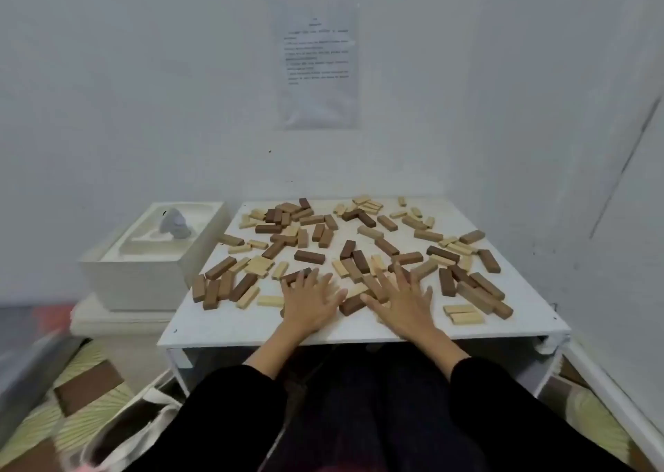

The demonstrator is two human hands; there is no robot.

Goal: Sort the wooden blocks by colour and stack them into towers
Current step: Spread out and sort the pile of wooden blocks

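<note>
The main risk is a sweep that carries blocks over the near edge of the white table [230,324]. Both hands lie flat with fingers spread wide and grip nothing. The left hand [309,302] and the right hand [402,302] sit side by side close to that near edge, with their fingertips on or just over the nearest pieces. A broad push from open palms would move many pieces at once, and those nearest the rim have little bare board behind them.

A second risk is mis-sorting. The wooden blocks [309,256] come in pale, mid-brown and dark-brown shades, all mixed across the table from its far edge to its near edge. The two browns look close in this light, so a mid piece could end up in the dark group. Several blocks near the table's far left corner lie on top of one another, and pulling one out may scatter its neighbours.

No tower stands anywhere on the table, so I judge that sorting has barely begun. One dark block [352,304] lies between the two hands, touching or nearly touching both, and a few pale ones are partly hidden under the right fingers. A pale pair [463,314] rests near the table's near right corner, apart from either hand. A white box [143,277] stands against the table's left side, and a printed sheet [318,65] hangs on the wall beyond the table's far edge
</note>
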